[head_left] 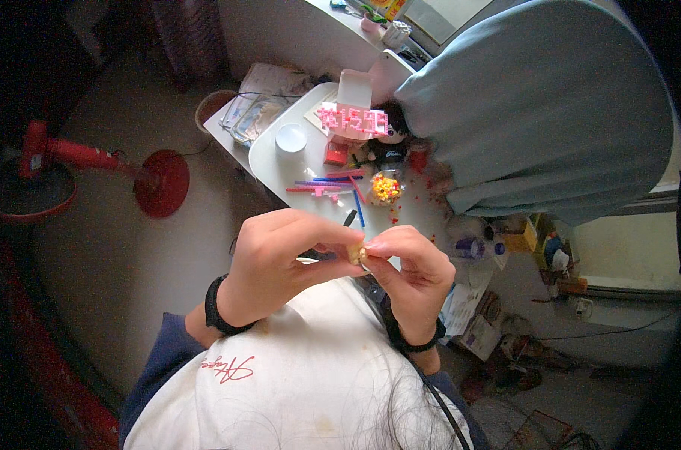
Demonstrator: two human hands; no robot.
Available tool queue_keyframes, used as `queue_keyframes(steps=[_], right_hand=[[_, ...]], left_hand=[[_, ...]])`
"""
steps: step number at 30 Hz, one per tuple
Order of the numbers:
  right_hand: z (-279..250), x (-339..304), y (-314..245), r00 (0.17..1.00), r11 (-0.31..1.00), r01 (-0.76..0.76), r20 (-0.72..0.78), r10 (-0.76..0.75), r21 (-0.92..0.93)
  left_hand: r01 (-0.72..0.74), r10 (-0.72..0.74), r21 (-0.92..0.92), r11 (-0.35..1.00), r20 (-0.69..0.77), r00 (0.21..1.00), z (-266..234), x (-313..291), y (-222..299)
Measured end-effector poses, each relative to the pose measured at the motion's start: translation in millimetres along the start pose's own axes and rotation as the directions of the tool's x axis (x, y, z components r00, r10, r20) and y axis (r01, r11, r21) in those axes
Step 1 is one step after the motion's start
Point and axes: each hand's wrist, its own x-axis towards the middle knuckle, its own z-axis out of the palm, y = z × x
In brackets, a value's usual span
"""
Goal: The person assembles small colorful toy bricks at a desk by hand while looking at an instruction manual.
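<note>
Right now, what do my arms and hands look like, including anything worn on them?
Your left hand and right hand are both ungloved. There's a left black wristband and a right black wristband. Dark blue sleeves stop short of the wrists. A thin black cord runs beside the right sleeve.

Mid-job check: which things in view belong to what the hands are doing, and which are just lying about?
In use, or probably so:
- left hand and right hand, pinching a small pale-yellow piece
- yellow and red bits, perhaps

Apparently just lying about:
- coloured strips
- white bowl
- red fan
- blue curtain
</note>
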Motion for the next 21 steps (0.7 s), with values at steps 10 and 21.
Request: queue_keyframes(steps=[10, 21], right_hand=[[2.5, -0.9, 0.2, 0.999, 1.000, -0.022, -0.038, 0.023, 0.014], [1.0, -4.1, 6.2, 1.000, 0.999, 0.015, -0.028, -0.013, 0.046]], left_hand=[[0.027, -0.027, -0.002, 1.000, 0.001, 1.000, 0.5, -0.8, 2.3], [0.023, -0.023, -0.029, 0.999, 0.000, 1.000, 4.6, -1.8, 0.1]])
